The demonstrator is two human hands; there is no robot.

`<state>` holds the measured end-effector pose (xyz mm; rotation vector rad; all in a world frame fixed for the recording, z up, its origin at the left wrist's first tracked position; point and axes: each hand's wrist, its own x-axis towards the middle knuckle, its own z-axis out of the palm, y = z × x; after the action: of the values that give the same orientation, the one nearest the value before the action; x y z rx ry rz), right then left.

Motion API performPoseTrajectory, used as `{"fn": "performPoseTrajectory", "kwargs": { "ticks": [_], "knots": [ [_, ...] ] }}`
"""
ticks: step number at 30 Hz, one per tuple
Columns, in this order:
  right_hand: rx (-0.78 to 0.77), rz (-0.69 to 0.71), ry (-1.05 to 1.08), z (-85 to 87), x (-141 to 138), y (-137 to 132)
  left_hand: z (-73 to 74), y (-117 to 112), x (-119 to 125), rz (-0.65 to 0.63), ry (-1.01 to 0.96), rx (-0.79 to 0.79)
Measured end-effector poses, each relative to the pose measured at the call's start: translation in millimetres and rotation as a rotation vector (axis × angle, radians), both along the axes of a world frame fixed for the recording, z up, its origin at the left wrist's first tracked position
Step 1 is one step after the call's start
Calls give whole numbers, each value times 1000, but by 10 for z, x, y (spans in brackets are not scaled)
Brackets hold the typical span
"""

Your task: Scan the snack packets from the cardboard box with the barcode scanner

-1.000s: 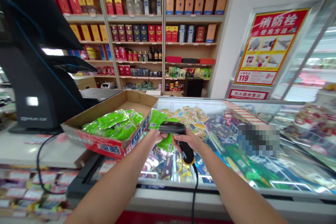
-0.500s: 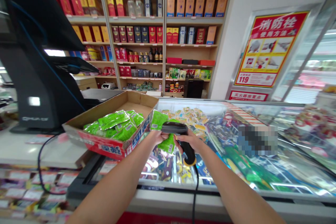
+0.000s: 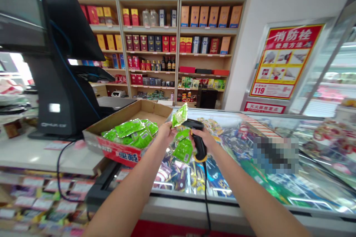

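Observation:
My left hand (image 3: pixel 167 132) is closed on the lower edge of a green snack packet (image 3: pixel 180 115), tilted up in front of the scanner's head. In my right hand (image 3: pixel 205 139) is a black barcode scanner (image 3: pixel 199 146) with a yellow-rimmed handle end, its cable hanging down over the freezer's front. Below and between my hands, more green packets (image 3: pixel 183 150) lie on the glass top. Left of my left hand stands an open cardboard box (image 3: pixel 116 153) with several green packets (image 3: pixel 133 129) inside.
A black checkout terminal (image 3: pixel 59 92) stands on the white counter (image 3: pixel 72 159) at left. The glass-topped freezer (image 3: pixel 236 122) holds many colourful packages and stretches right. Shelves (image 3: pixel 178 53) with boxed bottles line the back; a red notice (image 3: pixel 287 61) hangs on the wall.
My left hand has raised a green packet and turned it upward before the scanner. The scanner now points less across my left hand. The whole view has shifted slightly right and down.

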<state>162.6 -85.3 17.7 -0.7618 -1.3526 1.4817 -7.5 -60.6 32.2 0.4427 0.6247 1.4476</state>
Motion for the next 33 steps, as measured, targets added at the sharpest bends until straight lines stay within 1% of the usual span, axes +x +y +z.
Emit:
{"fn": "performPoseTrajectory", "kwargs": {
  "ticks": [3,5,8,11,13,15,17,19,21,22,24,25,27,29,31,33],
  "knots": [
    [34,-12,-40,222,-202,29,176,-47,-203,217,-34,40],
    [53,3,-53,319,-365,66,241,-64,-379,367,-59,53],
    [67,51,-69,375,-623,137,246,-68,-669,577,-71,52],
    [72,88,-87,357,-833,184,167,-62,-933,761,-26,33],
    [67,99,-93,328,-910,185,107,-63,-1060,845,-11,32],
    [58,97,-89,299,-927,166,68,-73,-1126,883,-17,44],
    [44,85,-76,275,-885,139,59,-91,-1117,896,-21,57],
    [28,63,-65,258,-792,118,69,-113,-1020,907,0,99],
    [17,34,-57,242,-658,113,76,-137,-839,884,53,188],
    [17,15,-54,230,-578,119,71,-145,-724,842,102,244],
    [27,-35,-48,194,-400,145,35,-146,-473,676,286,337],
    [33,-60,-43,167,-306,166,2,-135,-349,566,432,365],
    [31,-109,-29,98,-120,216,-86,-92,-131,325,798,394],
    [2,-155,-13,18,48,267,-197,-33,34,143,1132,410],
    [-29,-196,4,-59,184,306,-314,20,151,59,1326,425],
    [-44,-221,24,-132,280,331,-428,50,230,67,1401,430]
  ]
}}
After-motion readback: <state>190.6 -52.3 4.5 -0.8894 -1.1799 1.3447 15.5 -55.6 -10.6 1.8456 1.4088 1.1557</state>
